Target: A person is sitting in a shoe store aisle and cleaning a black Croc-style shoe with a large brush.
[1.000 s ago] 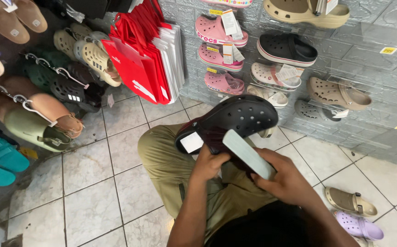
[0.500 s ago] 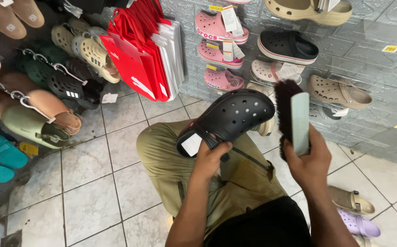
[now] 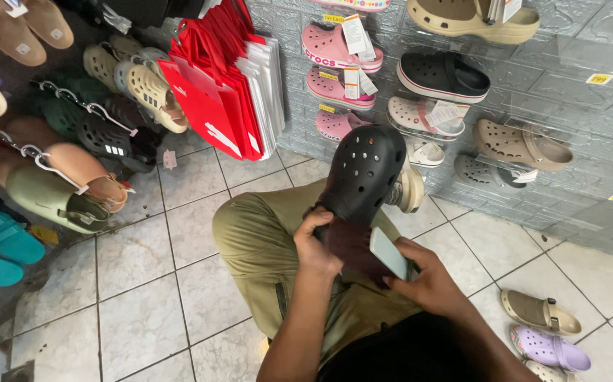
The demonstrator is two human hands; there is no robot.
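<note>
Two hands are on the job: my left hand (image 3: 318,249) has its fingers wrapped around the heel end of the black perforated clog (image 3: 363,173), which sits over my knee at mid-scene with its toe pointing toward the far wall of displayed shoes (image 3: 442,74). My right hand (image 3: 427,283) has its fingers closed on a brush with a pale back (image 3: 389,252), pressed against the clog's near end. I judge the cleaning under way: I cannot tell how much of the upper is brushed.

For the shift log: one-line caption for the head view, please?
Left hand holds black clog over knee; right hand holds brush at its heel.
</note>
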